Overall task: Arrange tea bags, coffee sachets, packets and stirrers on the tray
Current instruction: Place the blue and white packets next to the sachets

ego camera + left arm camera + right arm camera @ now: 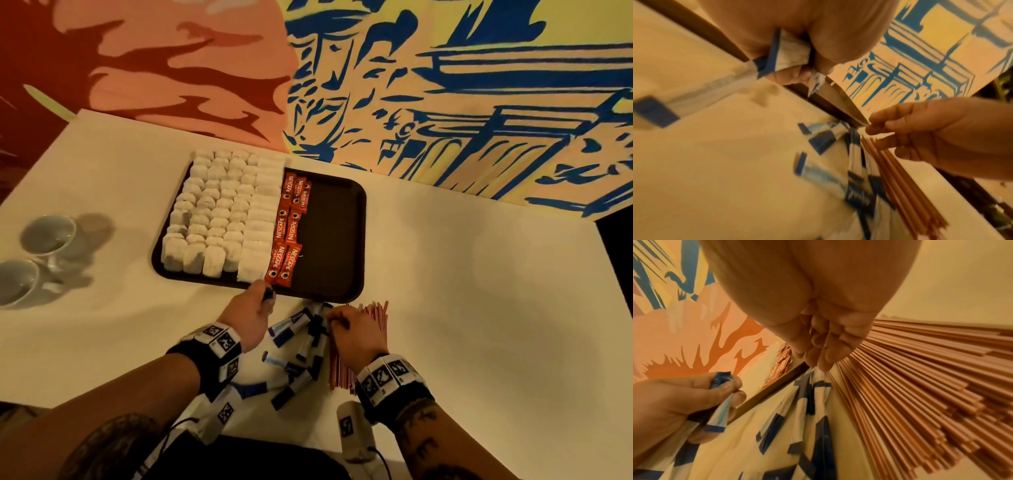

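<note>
A dark tray (330,233) holds rows of white tea bags (219,212) on its left and red coffee sachets (288,226) down the middle; its right part is bare. In front of it lie loose blue-and-white packets (301,346) and a bundle of red stirrers (363,342). My left hand (269,296) grips a few packets (789,53) at the tray's near edge. My right hand (330,323) hovers over the pile beside the stirrers (920,386), its bunched fingertips (818,363) pinching the end of a packet (818,386).
Two grey cups (48,236) lie on the white table (479,291) at the far left. A painted wall (445,85) rises just behind the tray. A small pale device (352,431) hangs at the table's near edge.
</note>
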`<action>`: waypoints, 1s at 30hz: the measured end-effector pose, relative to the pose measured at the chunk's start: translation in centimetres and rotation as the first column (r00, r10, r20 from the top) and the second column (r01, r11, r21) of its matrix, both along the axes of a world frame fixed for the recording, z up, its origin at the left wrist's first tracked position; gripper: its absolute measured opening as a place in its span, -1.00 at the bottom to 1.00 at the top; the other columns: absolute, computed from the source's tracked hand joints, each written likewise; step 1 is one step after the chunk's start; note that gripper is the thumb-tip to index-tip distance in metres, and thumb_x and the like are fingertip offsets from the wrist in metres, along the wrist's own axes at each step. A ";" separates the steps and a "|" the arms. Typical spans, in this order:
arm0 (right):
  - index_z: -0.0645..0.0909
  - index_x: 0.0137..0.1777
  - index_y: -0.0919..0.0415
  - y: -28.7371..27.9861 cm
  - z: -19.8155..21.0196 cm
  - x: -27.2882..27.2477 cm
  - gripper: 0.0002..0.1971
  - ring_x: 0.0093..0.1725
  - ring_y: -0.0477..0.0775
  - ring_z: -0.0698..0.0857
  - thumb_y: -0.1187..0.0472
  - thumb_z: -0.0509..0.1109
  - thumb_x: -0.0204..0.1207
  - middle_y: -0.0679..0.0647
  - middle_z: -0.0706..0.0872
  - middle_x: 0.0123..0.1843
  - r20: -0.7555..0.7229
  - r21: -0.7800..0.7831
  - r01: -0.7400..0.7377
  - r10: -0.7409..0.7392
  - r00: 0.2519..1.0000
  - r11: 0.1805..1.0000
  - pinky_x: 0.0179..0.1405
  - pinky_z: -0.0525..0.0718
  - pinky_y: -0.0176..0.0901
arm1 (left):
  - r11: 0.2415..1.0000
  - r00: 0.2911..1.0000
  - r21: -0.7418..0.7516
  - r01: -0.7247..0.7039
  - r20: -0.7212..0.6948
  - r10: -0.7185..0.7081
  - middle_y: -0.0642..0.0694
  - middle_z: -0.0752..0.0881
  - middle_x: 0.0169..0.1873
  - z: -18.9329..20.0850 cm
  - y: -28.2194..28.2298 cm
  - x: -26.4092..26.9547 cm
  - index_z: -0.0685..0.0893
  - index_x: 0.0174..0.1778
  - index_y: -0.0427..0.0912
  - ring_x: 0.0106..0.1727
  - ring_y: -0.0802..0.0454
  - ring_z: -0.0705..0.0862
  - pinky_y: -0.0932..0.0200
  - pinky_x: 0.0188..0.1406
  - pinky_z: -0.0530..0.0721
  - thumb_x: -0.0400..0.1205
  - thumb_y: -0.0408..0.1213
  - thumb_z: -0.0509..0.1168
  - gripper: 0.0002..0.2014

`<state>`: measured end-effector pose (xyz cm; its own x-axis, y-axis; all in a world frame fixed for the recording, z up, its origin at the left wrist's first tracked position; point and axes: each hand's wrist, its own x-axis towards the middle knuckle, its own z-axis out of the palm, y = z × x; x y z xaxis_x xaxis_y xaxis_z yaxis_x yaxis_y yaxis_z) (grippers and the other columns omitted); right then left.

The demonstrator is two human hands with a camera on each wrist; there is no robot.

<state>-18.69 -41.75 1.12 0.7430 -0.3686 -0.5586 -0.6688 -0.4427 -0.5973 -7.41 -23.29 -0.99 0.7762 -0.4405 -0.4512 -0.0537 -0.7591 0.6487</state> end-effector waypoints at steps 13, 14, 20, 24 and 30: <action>0.65 0.08 -0.27 3.4 4.3 5.9 -0.83 -0.01 -0.22 0.76 0.09 0.32 0.71 -0.16 0.81 0.00 0.398 0.137 0.081 -0.130 0.908 0.987 0.07 0.75 -0.19 | 0.698 0.855 -0.539 -0.471 -0.473 0.211 -0.06 0.52 -0.52 7.6 -1.7 4.9 0.62 0.02 -0.19 -0.60 0.08 0.37 0.28 -0.68 0.27 0.78 -0.18 0.18 -0.82; 0.67 0.09 -0.22 3.7 5.2 6.9 -0.84 -0.08 -0.21 0.77 0.11 0.32 0.72 -0.15 0.82 -0.06 0.435 0.189 0.101 -0.176 0.883 0.977 -0.03 0.75 -0.21 | 0.678 0.848 -0.557 -0.479 -0.494 0.192 -0.06 0.52 -0.52 8.1 -2.0 5.3 0.63 0.01 -0.20 -0.61 0.08 0.36 0.28 -0.66 0.26 0.78 -0.18 0.17 -0.80; 0.72 0.16 0.05 4.5 8.5 10.0 -0.79 -0.19 -0.17 0.80 0.02 0.31 0.72 -0.05 0.86 -0.12 0.333 0.394 0.178 -0.320 0.887 0.902 -0.19 0.71 -0.27 | 0.421 0.648 -0.545 -0.725 -0.747 0.150 -0.01 0.47 -0.54 10.6 -3.4 7.7 0.61 0.00 -0.14 -0.68 0.11 0.28 0.34 -0.71 0.23 0.80 -0.11 0.14 -0.77; 0.69 0.19 0.11 6.4 7.7 9.3 -0.64 -0.08 0.06 0.79 -0.15 0.28 0.69 0.05 0.83 -0.04 0.157 0.583 0.114 -0.249 0.956 0.804 -0.09 0.72 -0.06 | 0.252 0.541 -0.496 -0.831 -0.827 0.156 0.05 0.39 -0.56 11.7 -3.8 9.2 0.53 -0.08 -0.09 -0.69 0.14 0.21 0.36 -0.73 0.16 0.79 -0.14 0.08 -0.80; 0.73 -0.12 -0.03 6.4 6.4 9.6 -0.80 -0.32 0.04 0.66 -0.01 0.32 0.66 -0.01 0.75 -0.29 0.180 0.562 -0.045 -0.068 0.981 0.826 -0.28 0.61 -0.05 | 0.154 0.466 -0.440 -0.885 -0.846 0.259 0.05 0.34 -0.60 11.3 -4.4 10.6 0.50 -0.09 -0.08 -0.68 0.12 0.26 0.36 -0.69 0.19 0.76 -0.21 0.08 -0.84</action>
